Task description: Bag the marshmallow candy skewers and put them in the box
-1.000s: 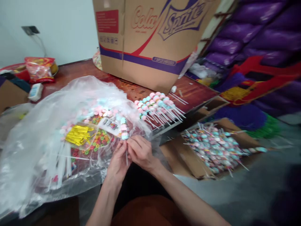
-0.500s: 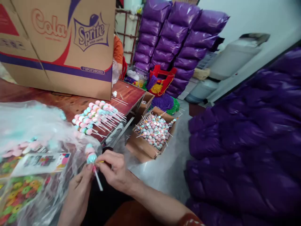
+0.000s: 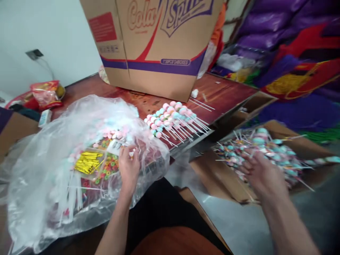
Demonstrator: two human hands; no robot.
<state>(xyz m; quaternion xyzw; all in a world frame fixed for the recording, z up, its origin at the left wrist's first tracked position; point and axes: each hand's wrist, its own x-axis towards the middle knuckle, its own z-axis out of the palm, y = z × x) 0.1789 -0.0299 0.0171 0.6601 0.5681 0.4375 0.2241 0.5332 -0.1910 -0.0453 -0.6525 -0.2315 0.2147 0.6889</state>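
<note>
Bright even light, blurred right side

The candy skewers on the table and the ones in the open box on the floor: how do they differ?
The skewers on the table lie in a neat fanned row, sticks pointing the same way; the skewers in the floor box are heaped with sticks pointing every way. The table ones look bare; the boxed ones seem wrapped, though blur makes that uncertain. No hand touches the table row; the right hand is over the box. Both are pink and blue candies on white sticks.

Single head view, looking forward and down from above lap. Close range: forearms enter from bottom edge, wooden surface (image 3: 225,94) across frame centre, cardboard carton (image 3: 156,46) at top.
</note>
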